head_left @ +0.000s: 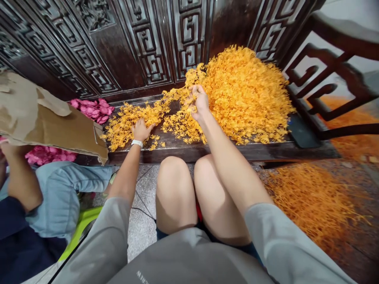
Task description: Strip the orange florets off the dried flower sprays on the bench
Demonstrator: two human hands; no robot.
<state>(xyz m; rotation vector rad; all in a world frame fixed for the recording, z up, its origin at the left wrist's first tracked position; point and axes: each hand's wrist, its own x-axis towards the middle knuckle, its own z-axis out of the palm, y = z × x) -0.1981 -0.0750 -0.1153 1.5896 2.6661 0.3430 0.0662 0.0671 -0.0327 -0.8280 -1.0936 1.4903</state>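
A large heap of small orange flower sprigs point(245, 98) lies on the dark wooden bench, with a smaller spread of orange sprigs point(124, 122) to its left. My left hand point(141, 131), wearing a white wristband, rests on this smaller spread, thumb out and fingers apart. At the left edge of the big heap, my right hand point(200, 103) is closed with bent fingers around an orange flower sprig point(193, 108). A strand of orange blossoms stretches between the two piles. My right fingertips are partly hidden among the blossoms.
A torn cardboard box point(68, 126) stands on the bench at left, near pink flowers point(93, 110). A co-worker in jeans point(62, 193) sits beside me. A dark phone-like slab point(303, 130) lies at the bench's right end. Orange stems point(308, 201) are piled on the floor.
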